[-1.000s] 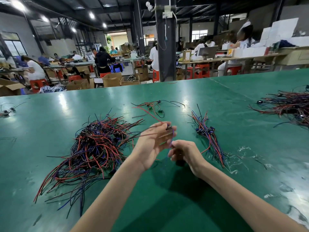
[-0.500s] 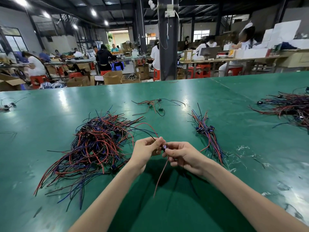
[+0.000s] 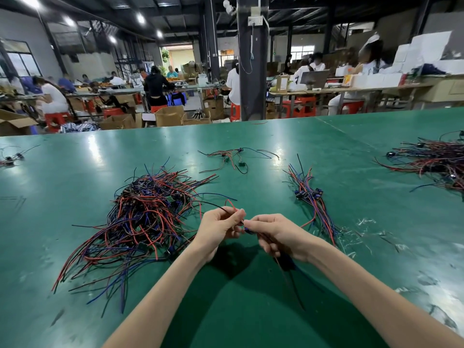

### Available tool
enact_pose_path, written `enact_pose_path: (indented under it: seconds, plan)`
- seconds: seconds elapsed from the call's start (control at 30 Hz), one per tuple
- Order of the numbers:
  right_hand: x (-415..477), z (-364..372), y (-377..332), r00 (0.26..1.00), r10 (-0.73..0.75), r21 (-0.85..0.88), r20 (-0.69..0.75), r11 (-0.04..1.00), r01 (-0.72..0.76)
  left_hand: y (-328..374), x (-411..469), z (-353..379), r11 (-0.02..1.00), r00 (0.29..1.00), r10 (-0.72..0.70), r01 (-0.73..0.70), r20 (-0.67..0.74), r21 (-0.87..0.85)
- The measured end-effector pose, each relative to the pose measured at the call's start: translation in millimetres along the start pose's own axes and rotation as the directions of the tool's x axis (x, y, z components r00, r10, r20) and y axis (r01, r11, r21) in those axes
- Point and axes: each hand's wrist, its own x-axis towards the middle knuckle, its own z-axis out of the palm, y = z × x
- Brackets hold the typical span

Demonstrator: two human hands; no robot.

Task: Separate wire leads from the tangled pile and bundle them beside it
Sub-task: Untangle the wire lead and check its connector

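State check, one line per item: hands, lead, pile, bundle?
Left hand: pinching lead.
Right hand: gripping lead.
Lead: held up between both hands, tails hanging.
Pile: tangled loose heap.
Bundle: wires aligned, lying flat, not held.

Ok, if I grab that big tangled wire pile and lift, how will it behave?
Probably floppy: loose ends of the tangled pile lie curved, flat on the green table. Likely lifts as one clump, since its leads cross each other. Probably light: thin wires, like the wire lead drooping from the right hand.
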Motion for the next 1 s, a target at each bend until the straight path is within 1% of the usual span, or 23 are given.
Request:
enact_pose_path:
  seconds: [0.1,0.2,0.3,0.4,0.5,0.6,0.67,0.77,0.87,1.0]
  plan:
    - [-1,-1,-2,1.0,-0.017,0.013,-0.01,1.0,0.017,2,-2,2,0.994,0.998,-0.024,0.029,0.05,-0.105]
    - [-2,-2,-4,1.0,-0.022,0.037,-0.02,0.999,0.023,5,-2,1,0.975,0.997,-0.053,0.064,0.057,-0.212]
    - [-2,-1,-5,1.0,-0.024,0.051,0.012,0.998,0.024,7,-3,1,0.967,0.995,-0.083,0.095,0.06,-0.237]
    - [-3,0,-6,0.998,0.002,0.064,0.069,0.998,-0.006,8,-4,4,0.963,0.994,-0.097,0.109,0.059,-0.246]
    - [-3,0,-9,0.992,0.033,0.06,0.119,0.997,-0.04,10,-4,4,0.943,0.989,-0.127,0.146,0.082,-0.298]
    - [-4,-1,-9,0.996,0.01,0.069,0.091,0.997,-0.016,12,-5,5,0.9,0.979,-0.167,0.2,0.118,-0.386]
    - [-4,-2,-9,0.998,0.005,0.088,0.055,0.996,-0.01,12,-6,7,0.884,0.977,-0.163,0.206,0.137,-0.42]
    - [-3,-1,-8,0.999,0.038,0.073,0.015,0.997,-0.039,10,-6,7,0.896,0.982,-0.141,0.181,0.126,-0.404]
    - [-2,1,-7,1.0,0.014,0.025,-0.014,1.0,-0.014,8,-7,8,0.926,0.987,-0.102,0.139,0.124,-0.351]
    - [-2,0,-6,0.999,0.001,-0.032,-0.05,1.0,-0.002,4,-9,9,0.988,0.997,0.014,-0.003,0.071,-0.153]
